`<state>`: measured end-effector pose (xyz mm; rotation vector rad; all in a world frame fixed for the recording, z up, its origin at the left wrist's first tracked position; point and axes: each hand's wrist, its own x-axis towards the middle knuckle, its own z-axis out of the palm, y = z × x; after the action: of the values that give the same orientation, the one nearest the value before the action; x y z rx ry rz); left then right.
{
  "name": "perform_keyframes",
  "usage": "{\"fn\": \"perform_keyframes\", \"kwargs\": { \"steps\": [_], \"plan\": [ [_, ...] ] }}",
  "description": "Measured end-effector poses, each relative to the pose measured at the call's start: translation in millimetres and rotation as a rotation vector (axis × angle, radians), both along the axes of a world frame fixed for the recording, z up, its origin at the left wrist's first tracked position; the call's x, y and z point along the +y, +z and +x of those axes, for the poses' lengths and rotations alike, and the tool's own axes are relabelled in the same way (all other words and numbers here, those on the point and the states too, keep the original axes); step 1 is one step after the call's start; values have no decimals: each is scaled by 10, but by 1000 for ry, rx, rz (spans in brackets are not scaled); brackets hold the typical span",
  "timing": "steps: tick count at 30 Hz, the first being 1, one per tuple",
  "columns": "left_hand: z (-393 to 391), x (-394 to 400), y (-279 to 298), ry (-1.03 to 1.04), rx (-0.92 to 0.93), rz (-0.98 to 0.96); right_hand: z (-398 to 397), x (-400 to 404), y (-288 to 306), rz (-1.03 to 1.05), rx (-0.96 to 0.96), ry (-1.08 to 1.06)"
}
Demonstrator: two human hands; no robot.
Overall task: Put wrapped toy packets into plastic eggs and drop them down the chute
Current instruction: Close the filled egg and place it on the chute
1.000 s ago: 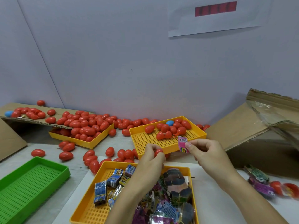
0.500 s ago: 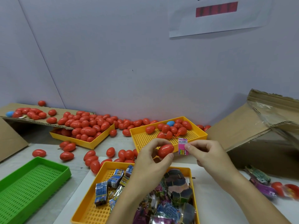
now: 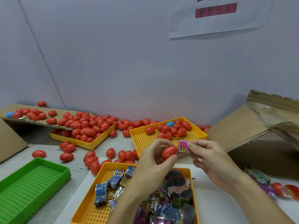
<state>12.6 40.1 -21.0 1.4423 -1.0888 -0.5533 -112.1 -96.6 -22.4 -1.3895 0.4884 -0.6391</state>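
Two hands meet above the near yellow tray point(image 3: 97, 206), each holding one piece of the job. The left hand point(image 3: 152, 160) curls its fingers and thumb round a glossy red plastic egg point(image 3: 169, 152), smooth and closed as far as can be seen, with a bright highlight along its upper side. The egg's long axis runs from lower left to upper right, and its upper right end points toward the packet. The right hand point(image 3: 208, 157) pinches a small pink wrapped toy packet point(image 3: 183, 146) between thumb and forefinger; the packet is squarish with a crinkled clear edge and yellow print on its lower half, held roughly upright with its flat face toward the camera, just beside the egg's right end and possibly touching it.

Under the hands, the near yellow tray holds a heap of wrapped packets point(image 3: 116, 181), blue ones on the left and purple and dark ones on the right. A far yellow tray point(image 3: 142, 143) behind the hands carries a few red eggs and one blue egg point(image 3: 170, 123). Farther left, another yellow tray point(image 3: 87, 143) is piled with red eggs, and more lie loose on the table point(image 3: 48, 160). A green tray point(image 3: 32, 180) sits at near left, and an open cardboard box point(image 3: 252, 133) stands at right.
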Motion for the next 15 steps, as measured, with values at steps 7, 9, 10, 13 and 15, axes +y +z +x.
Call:
{"fn": "perform_keyframes", "kwargs": {
  "steps": [7,9,10,13,15],
  "plan": [
    [17,-15,-33,16,-41,17,-20,1,16,-105,53,51],
    [20,-21,-43,22,-52,25,-23,1,16,-153,72,62],
    [20,-25,-48,27,-54,30,-25,2,15,-175,82,73],
    [23,-33,-56,41,-79,43,-29,-1,12,-213,102,84],
    [27,-30,-54,45,-94,38,-36,-12,11,-205,98,85]
  ]
}}
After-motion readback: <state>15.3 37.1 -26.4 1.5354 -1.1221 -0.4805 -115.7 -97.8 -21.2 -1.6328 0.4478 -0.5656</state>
